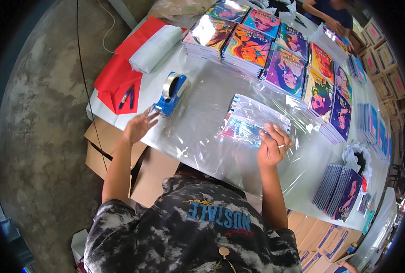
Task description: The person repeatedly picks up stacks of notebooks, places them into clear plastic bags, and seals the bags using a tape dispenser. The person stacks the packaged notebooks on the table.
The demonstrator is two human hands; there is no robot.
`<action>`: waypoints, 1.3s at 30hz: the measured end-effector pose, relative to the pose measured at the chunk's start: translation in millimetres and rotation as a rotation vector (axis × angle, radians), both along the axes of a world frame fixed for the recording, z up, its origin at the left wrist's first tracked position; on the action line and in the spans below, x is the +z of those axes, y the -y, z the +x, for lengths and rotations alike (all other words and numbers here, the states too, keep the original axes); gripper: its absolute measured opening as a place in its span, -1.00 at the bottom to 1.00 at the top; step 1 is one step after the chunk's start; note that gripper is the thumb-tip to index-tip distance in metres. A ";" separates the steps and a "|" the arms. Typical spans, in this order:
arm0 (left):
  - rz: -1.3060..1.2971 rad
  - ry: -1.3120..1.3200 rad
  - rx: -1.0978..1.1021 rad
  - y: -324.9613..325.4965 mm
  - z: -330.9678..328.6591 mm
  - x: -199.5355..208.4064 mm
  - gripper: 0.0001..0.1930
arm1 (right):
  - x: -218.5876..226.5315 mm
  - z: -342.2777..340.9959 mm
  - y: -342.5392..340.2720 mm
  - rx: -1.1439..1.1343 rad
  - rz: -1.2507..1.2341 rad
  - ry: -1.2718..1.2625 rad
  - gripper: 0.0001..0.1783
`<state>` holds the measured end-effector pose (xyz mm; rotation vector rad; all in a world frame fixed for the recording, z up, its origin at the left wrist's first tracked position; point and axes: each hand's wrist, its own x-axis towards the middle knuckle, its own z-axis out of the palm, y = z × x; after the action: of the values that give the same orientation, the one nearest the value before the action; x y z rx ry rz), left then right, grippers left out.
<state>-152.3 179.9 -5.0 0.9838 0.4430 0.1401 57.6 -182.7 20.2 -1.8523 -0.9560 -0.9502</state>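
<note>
My left hand is open, its fingers spread beside the blue tape dispenser, which carries a roll of clear tape. A sheet of clear plastic film covers the table in front of me. On it lies a small stack of spiral-bound notebooks, partly covered by the film. My right hand, with a ring on one finger, is at the near right corner of that stack. Its fingers curl toward the thumb and seem to pinch the film; the exact grip is hard to see.
Colourful notebook stacks fill the table's far side; dark notebooks stand at right. A white plastic roll and pens lie on red sheets. Cardboard boxes sit below. Another person is at the far right.
</note>
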 end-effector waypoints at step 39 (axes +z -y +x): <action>-0.039 -0.160 -1.054 364.6 200.7 169.6 -0.27 | 168.7 -106.2 234.9 -0.545 -0.546 -0.105 -0.58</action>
<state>48.4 -184.7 164.6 1.0826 0.0281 -0.8962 -48.6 -417.6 188.9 -2.6870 -0.6934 -0.9441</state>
